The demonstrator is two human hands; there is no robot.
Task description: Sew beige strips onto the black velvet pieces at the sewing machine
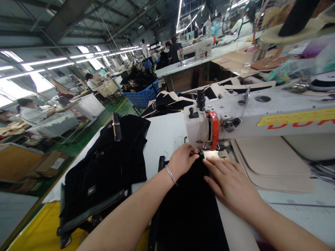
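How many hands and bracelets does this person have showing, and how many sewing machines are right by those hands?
Hands: 2 (left hand, right hand)
Bracelets: 1 (bracelet)
Sewing machines: 1 (sewing machine)
Total: 4

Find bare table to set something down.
Bare white tabletop lies between the black bag pile and the sewing machine head, behind the left hand. A narrower strip runs right of the right hand, below the tan panels. Crowded: under the machine head, where both hands sit on black fabric.
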